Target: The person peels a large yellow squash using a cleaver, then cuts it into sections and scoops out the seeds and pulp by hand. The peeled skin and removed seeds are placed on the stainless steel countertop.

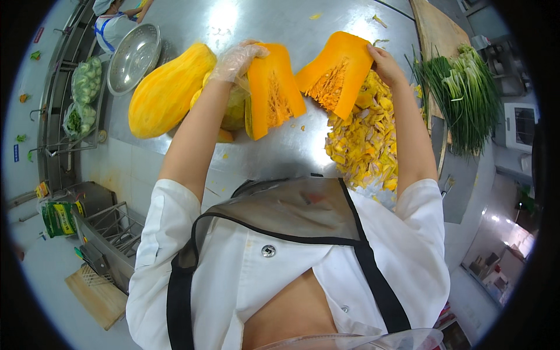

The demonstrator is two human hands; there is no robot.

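Note:
My left hand (pixel 239 59), in a clear plastic glove, grips the top of a cut pumpkin piece (pixel 273 83). That piece stands with its orange cut face and stringy seed hollow turned toward me. My bare right hand (pixel 385 63) holds a second pumpkin piece (pixel 345 57) by its right edge, tilted, with seeds and fibres in its hollow. A narrow gap lies between the two pieces. Left of my left hand rests a large peeled pumpkin (pixel 173 94). More pumpkin (pixel 235 109) sits partly hidden behind my left forearm. A heap of peelings (pixel 363 140) lies below the right piece.
Everything rests on a steel table (pixel 262 153). A perforated metal colander (pixel 134 59) stands at the left, near a co-worker (pixel 114 28) in white. At the right, green onions (pixel 459 92) lie on a wooden board (pixel 437 26). Bagged vegetables (pixel 83 96) sit on a rack.

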